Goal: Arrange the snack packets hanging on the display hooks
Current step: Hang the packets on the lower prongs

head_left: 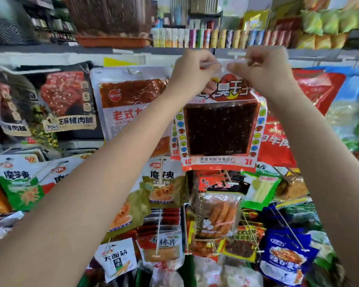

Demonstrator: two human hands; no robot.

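We see two hands raised to the top row of the display, just under the shelf (50, 53) edge. The left hand (192, 69) and the right hand (261, 68) each pinch, with curled fingers, a top corner of one packet (219, 129), so the grip is closed on it from both sides. This packet has a red border, a ring of coloured dots and a dark square window; its clear top strip is stretched between the two hands, and the rest of it hangs straight down below them, between the forearms. We cannot tell whether its hole sits on a hook, as the fingers cover that spot.

To its left in the same row hangs one white packet (131, 104) with a reddish window, and further left two black packets (66, 100) showing meat. To its right one red packet (317, 90) hangs partly behind the right forearm.

Lower down, several thin hooks (161, 177) jut toward us. We count three white-and-green packets (164, 183) in the second row, one blue packet (286, 257) near the lower right, and one small white packet (117, 257) near the bottom centre. Other packets crowd around them, too overlapped to count. On the shelf above stands a row of small boxes (216, 38).
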